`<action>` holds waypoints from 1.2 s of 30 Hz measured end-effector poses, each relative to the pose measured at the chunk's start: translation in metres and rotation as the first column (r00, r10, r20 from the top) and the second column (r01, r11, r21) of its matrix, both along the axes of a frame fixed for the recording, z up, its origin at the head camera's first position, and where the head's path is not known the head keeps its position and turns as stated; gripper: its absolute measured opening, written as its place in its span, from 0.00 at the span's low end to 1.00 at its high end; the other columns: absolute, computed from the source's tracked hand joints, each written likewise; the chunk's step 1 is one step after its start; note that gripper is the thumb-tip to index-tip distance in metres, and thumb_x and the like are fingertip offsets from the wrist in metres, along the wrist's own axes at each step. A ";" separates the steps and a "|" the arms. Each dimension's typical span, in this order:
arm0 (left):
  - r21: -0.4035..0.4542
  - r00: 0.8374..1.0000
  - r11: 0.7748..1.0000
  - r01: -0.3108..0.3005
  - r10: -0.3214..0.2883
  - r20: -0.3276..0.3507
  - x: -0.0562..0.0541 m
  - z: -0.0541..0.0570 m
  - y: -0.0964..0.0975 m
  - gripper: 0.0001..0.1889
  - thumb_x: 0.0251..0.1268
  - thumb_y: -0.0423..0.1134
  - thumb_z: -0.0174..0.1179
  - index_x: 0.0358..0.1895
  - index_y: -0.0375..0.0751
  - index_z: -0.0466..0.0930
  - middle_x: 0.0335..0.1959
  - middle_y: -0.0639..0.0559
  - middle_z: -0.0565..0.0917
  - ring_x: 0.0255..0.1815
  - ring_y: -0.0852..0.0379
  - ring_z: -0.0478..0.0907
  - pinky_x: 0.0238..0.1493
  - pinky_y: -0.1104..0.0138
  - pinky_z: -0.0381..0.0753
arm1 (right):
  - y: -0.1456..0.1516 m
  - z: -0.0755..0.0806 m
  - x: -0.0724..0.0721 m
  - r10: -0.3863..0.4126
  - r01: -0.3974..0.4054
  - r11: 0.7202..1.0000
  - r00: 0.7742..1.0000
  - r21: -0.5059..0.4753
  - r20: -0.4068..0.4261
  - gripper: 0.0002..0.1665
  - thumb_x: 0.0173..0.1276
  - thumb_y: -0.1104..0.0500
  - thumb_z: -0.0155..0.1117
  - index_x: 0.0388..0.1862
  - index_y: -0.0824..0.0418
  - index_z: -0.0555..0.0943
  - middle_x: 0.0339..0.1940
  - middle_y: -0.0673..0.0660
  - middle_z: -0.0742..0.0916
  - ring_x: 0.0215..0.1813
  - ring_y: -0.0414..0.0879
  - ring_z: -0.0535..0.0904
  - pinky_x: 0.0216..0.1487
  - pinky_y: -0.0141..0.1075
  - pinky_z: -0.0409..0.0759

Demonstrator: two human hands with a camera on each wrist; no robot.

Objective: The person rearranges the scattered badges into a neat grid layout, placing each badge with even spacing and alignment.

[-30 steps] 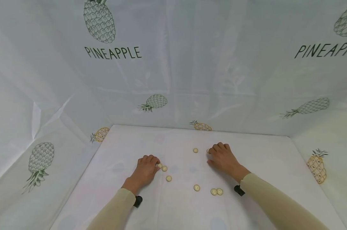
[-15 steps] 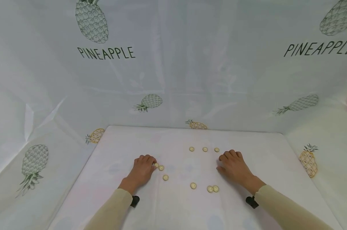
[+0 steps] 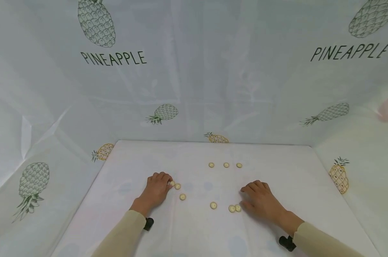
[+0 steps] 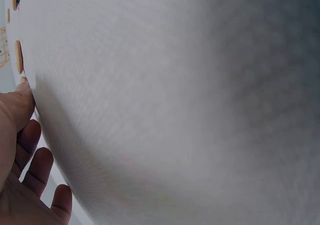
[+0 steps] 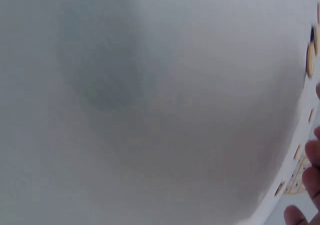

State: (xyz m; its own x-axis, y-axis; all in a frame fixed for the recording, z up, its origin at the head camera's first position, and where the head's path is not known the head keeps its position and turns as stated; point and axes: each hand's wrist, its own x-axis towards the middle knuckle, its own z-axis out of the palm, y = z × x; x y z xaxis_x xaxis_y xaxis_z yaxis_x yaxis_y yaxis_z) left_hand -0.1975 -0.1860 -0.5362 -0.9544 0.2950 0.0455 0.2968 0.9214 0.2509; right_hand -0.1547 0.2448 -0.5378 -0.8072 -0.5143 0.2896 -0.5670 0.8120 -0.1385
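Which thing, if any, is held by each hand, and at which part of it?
The left hand seems to pinch a pale disc by its edge; the right hand holds nothing visible.

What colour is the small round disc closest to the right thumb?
The disc is pale yellowish cream, with faint darker marks; the head view shows it best.

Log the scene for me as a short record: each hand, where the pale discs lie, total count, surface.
left hand: pinches leftmost disc
right hand: holds nothing, beside front pair
back row: three discs, spaced apart
near left hand: two loose discs
left of front pair: single disc
total: nine discs
surface: white tabletop
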 end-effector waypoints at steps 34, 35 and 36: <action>0.003 1.000 1.000 -0.003 0.003 0.012 -0.002 -0.001 0.001 0.09 0.78 0.42 0.64 0.53 0.46 0.79 0.53 0.49 0.80 0.56 0.45 0.74 0.63 0.43 0.73 | 0.001 -0.002 0.017 0.153 -0.154 0.988 0.987 -0.011 -0.043 0.13 0.64 0.56 0.80 0.45 0.48 0.87 0.44 0.41 0.84 0.51 0.40 0.74 0.53 0.45 0.72; 0.005 1.000 1.000 -0.004 0.004 0.013 -0.002 -0.001 0.001 0.09 0.78 0.42 0.64 0.53 0.46 0.79 0.52 0.49 0.80 0.56 0.45 0.74 0.63 0.43 0.73 | 0.000 -0.003 0.017 0.138 -0.139 0.990 0.990 -0.010 -0.041 0.12 0.64 0.54 0.80 0.44 0.48 0.87 0.44 0.42 0.84 0.50 0.40 0.73 0.53 0.44 0.72; 0.006 1.000 1.000 -0.005 0.004 0.013 -0.002 -0.001 0.001 0.09 0.78 0.42 0.64 0.53 0.46 0.79 0.52 0.49 0.80 0.55 0.45 0.74 0.63 0.43 0.73 | -0.001 -0.003 0.017 0.120 -0.120 0.993 0.992 -0.008 -0.038 0.12 0.64 0.52 0.80 0.43 0.49 0.87 0.43 0.42 0.84 0.50 0.40 0.73 0.52 0.43 0.72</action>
State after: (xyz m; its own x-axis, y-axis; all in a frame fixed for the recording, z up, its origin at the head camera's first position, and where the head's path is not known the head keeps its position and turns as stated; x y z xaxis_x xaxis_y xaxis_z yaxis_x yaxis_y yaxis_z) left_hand -0.1994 -0.1853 -0.5371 -0.9562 0.2905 0.0349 0.2893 0.9212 0.2602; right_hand -0.1380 0.2433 -0.5407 -0.7283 -0.6039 0.3239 -0.6653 0.7364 -0.1230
